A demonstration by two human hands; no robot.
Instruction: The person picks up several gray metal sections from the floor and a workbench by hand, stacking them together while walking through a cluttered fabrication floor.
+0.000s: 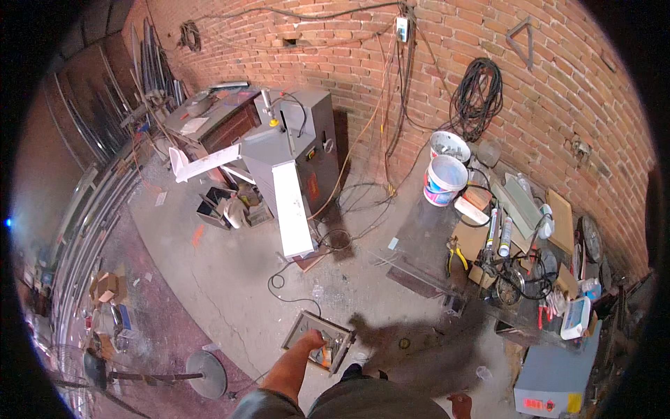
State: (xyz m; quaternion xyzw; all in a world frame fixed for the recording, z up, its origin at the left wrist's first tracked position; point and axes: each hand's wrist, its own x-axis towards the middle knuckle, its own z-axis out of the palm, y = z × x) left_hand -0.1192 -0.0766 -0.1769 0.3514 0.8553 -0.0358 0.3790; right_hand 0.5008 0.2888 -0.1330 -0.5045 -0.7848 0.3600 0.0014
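My left hand [312, 340] reaches down over a square grey-brown open frame or shallow box [342, 359] on the floor in front of me. Its fingers look curled in, but what they hold, if anything, cannot be made out. Just below that hand, a small orange piece [325, 357] shows inside the frame, among other bits too small to name. A dark cable runs to the frame's far side. My right hand [460, 405] hangs low at my right side, near the bottom rim, apart from any object; its fingers are too small and dark to read.
Ahead stands a grey floor machine [307, 146] with white arms [293, 209]. On the right, a cluttered low table bears white buckets [445, 180], yellow-handled pliers [457, 256] and tubes [505, 236]. A grey box [558, 373] sits below it. A round-based stand [206, 375] is at left; cables cross the floor.
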